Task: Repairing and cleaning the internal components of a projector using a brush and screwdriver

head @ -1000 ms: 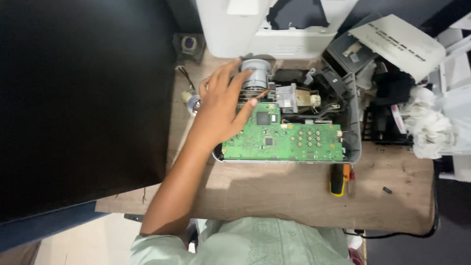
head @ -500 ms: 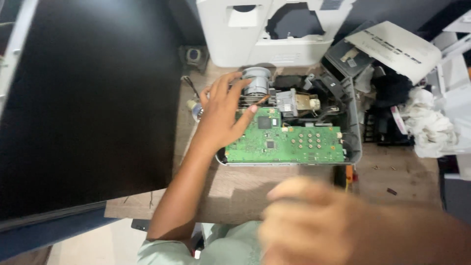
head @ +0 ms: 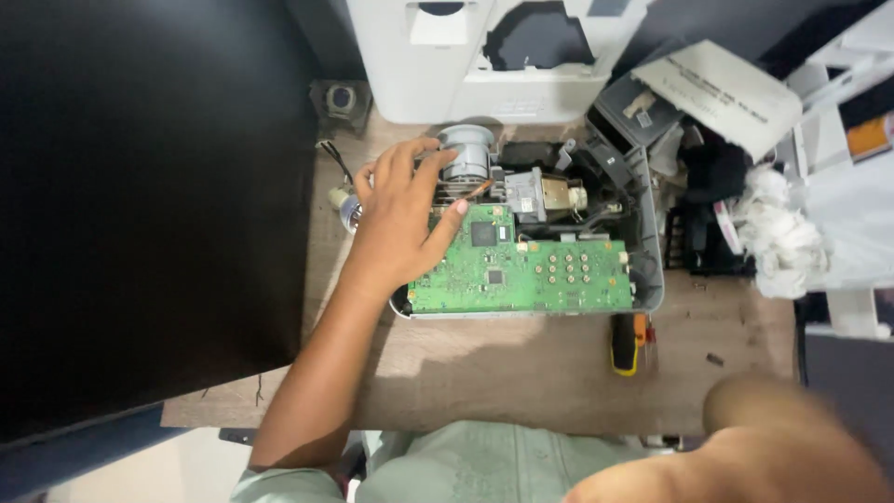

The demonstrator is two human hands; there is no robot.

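Moved: right hand (head: 745,456) is dropping from mid-frame to the lower right corner, blurred; grip cannot be told.
Left hand (head: 402,219): is resting open, fingers spread, on the green circuit board (head: 521,275) beside the grey round lens barrel (head: 466,154).
Around: yellow-handled screwdriver (head: 624,343) is lying on the wooden counter (head: 484,373); white printer (head: 484,56) is standing behind.

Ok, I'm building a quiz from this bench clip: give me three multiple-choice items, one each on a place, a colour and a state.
1. Where does the screwdriver lie?
A on the circuit board
B on the table in front of the opened device
C in the left hand
2. What colour is the circuit board?
A green
B red
C blue
3. What is the left hand doing?
A hanging off the table
B holding the screwdriver
C resting on the device by the lens

B: it lies on bare wood. A: plainly green. C: fingers spread there.
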